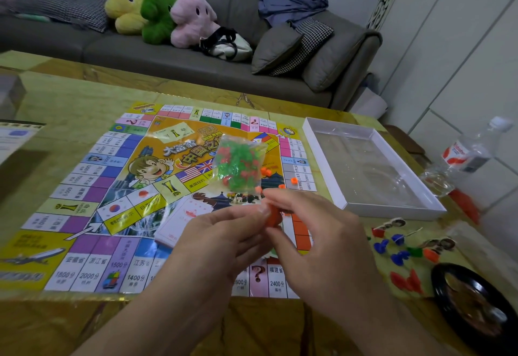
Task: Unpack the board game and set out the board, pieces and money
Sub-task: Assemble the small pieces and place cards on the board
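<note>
The paper game board (pixel 92 187) lies unfolded flat on the table. Above its middle hangs a clear plastic bag (pixel 238 165) of small green and red pieces. My left hand (pixel 224 238) and my right hand (pixel 314 232) meet at the bag's lower edge, both pinching it, with something red between the fingertips. A few orange pieces (pixel 293 180) lie loose on the board right of the bag. A stack of pink paper money (pixel 179 224) rests on the board, partly hidden by my left hand. Coloured pawns and stand-up figures (pixel 400 246) lie on the table at the right.
The open white game box (pixel 392 210) with a clear plastic insert stands right of the board. A plastic water bottle (pixel 465 153) lies beyond it. A black round dish (pixel 476 308) sits at the near right. A grey sofa (pixel 168 55) with plush toys runs behind the table.
</note>
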Action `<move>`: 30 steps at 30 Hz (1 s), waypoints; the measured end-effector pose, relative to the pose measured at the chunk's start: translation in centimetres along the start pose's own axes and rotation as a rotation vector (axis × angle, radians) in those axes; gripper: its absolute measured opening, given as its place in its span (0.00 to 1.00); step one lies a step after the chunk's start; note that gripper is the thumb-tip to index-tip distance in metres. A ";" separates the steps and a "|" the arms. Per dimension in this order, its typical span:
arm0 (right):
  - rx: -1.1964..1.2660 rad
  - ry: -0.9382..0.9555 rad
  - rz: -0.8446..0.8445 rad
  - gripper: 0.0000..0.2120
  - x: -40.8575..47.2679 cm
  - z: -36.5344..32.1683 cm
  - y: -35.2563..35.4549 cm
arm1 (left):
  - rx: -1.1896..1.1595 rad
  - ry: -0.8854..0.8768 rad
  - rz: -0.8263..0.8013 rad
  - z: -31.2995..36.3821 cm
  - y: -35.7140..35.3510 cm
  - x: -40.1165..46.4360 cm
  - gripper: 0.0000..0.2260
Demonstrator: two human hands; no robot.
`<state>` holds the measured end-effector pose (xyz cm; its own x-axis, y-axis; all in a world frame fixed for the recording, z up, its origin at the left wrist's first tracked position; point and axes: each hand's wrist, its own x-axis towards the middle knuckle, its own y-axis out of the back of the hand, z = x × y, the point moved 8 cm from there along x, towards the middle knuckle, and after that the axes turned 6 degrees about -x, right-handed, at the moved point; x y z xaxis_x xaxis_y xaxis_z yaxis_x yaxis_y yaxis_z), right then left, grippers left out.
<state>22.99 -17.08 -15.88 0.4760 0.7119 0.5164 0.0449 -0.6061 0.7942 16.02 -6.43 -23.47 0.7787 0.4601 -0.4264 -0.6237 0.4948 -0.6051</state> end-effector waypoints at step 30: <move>0.522 -0.398 -0.188 0.10 5.1 4.5 -2.6 | 0.212 -0.233 0.026 4.0 1.5 0.9 0.05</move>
<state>29.28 -13.52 -16.74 0.7011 0.6974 0.1485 0.5284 -0.6480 0.5485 15.58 -2.35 -22.09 0.7413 0.6190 -0.2596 -0.6624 0.6121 -0.4319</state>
